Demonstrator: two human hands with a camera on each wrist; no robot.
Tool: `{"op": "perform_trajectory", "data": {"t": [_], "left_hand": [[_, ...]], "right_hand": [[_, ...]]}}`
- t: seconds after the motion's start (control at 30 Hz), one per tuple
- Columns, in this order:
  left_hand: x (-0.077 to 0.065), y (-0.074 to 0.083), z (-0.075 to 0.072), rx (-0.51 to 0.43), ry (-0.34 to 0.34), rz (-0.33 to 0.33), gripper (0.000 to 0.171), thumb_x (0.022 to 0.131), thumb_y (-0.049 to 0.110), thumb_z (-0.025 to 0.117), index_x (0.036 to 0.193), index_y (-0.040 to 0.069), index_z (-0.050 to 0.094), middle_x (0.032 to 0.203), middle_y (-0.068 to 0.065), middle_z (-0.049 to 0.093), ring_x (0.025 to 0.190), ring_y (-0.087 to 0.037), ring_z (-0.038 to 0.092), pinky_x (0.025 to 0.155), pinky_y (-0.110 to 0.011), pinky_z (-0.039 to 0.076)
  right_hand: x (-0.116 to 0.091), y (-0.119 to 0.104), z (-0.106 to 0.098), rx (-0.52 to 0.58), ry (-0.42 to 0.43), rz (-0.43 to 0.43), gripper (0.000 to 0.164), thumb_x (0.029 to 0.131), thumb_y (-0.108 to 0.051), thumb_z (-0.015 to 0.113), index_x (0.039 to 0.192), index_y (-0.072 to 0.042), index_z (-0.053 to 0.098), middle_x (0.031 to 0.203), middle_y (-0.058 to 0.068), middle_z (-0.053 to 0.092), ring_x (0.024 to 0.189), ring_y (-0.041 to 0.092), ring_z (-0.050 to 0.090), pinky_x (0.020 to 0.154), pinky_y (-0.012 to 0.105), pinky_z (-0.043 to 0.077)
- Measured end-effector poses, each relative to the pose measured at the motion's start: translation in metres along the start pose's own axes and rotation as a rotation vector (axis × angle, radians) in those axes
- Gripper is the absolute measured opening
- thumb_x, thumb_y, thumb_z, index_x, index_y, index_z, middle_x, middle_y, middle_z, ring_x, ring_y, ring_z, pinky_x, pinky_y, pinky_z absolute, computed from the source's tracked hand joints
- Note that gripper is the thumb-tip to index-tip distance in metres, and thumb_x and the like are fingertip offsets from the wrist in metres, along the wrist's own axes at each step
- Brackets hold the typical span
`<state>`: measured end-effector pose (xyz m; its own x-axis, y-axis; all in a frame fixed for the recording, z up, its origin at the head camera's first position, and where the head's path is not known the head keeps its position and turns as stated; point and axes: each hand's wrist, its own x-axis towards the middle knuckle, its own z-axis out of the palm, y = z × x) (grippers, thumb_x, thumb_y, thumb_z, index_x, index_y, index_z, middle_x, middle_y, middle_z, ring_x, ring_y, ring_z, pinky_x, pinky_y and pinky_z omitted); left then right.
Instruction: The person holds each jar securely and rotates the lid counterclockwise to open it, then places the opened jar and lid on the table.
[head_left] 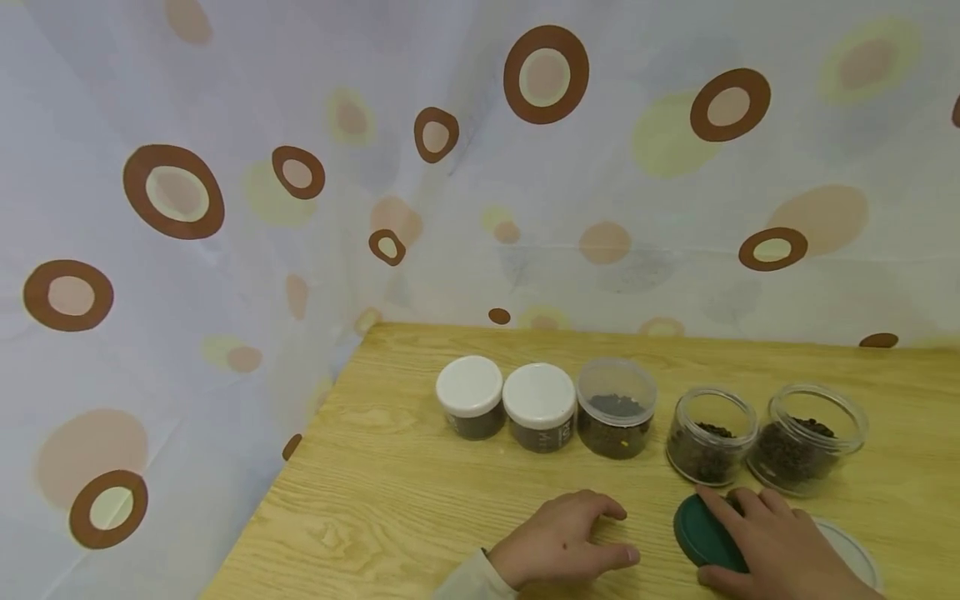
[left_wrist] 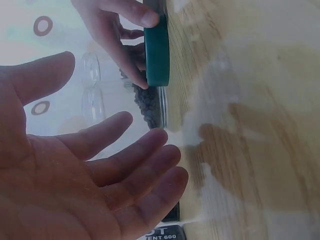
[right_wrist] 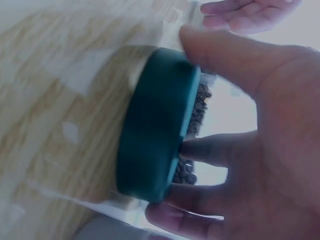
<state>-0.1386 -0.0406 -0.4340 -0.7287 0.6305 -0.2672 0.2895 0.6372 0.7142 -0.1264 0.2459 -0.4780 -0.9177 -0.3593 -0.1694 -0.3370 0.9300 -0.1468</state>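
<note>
My right hand (head_left: 780, 542) grips a round green lid (head_left: 705, 533) by its edge, thumb on the near side and fingers across to the far side. In the right wrist view, the green lid (right_wrist: 155, 125) stands tilted between thumb and fingers, close to the tabletop. My left hand (head_left: 566, 537) is to the left of the lid, fingers spread and holding nothing; its palm (left_wrist: 55, 185) shows in the left wrist view. Just beyond the right hand stand two clear open jars, a smaller one (head_left: 708, 467) and a larger one (head_left: 795, 458), both holding dark pellets.
Further left in the row are two jars with white lids (head_left: 470, 387) and a clear-sided jar (head_left: 615, 429) of dark pellets. A pale round disc (head_left: 851, 550) lies partly under the right arm. Patterned sheets (head_left: 450, 192) hang behind and left of the wooden table (head_left: 375, 500).
</note>
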Motion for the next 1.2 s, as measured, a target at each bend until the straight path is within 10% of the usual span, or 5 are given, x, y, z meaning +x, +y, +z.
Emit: {"op": "perform_trajectory", "data": {"t": [0.47, 0.83, 1.2], "left_hand": [[0.002, 0.005, -0.005, -0.051, 0.036, -0.005, 0.042, 0.096, 0.041, 0.061, 0.130, 0.017, 0.064, 0.130, 0.005, 0.066, 0.121, -0.008, 0.059, 0.094, -0.023, 0.050], [-0.001, 0.019, -0.019, -0.089, 0.204, 0.100, 0.037, 0.098, 0.038, 0.060, 0.127, 0.018, 0.065, 0.129, 0.006, 0.066, 0.116, -0.009, 0.062, 0.090, -0.021, 0.052], [0.017, 0.061, -0.056, -0.116, 0.405, 0.224, 0.035, 0.099, 0.037, 0.059, 0.129, 0.020, 0.064, 0.131, 0.003, 0.064, 0.109, -0.007, 0.064, 0.089, -0.020, 0.053]], "right_hand": [[-0.021, 0.003, -0.013, -0.040, 0.034, -0.010, 0.082, 0.082, -0.066, 0.065, 0.141, -0.011, 0.053, 0.126, 0.014, 0.061, 0.110, 0.043, 0.059, 0.070, 0.060, 0.050], [-0.038, 0.005, -0.017, -0.033, 0.556, -0.216, 0.067, 0.066, -0.046, 0.087, 0.123, -0.018, 0.064, 0.116, 0.001, 0.066, 0.097, 0.031, 0.062, 0.066, 0.045, 0.053], [-0.043, 0.012, -0.010, -0.017, 0.549, -0.179, 0.070, 0.063, -0.042, 0.090, 0.124, -0.018, 0.063, 0.118, 0.006, 0.064, 0.096, 0.033, 0.062, 0.062, 0.045, 0.051]]}}
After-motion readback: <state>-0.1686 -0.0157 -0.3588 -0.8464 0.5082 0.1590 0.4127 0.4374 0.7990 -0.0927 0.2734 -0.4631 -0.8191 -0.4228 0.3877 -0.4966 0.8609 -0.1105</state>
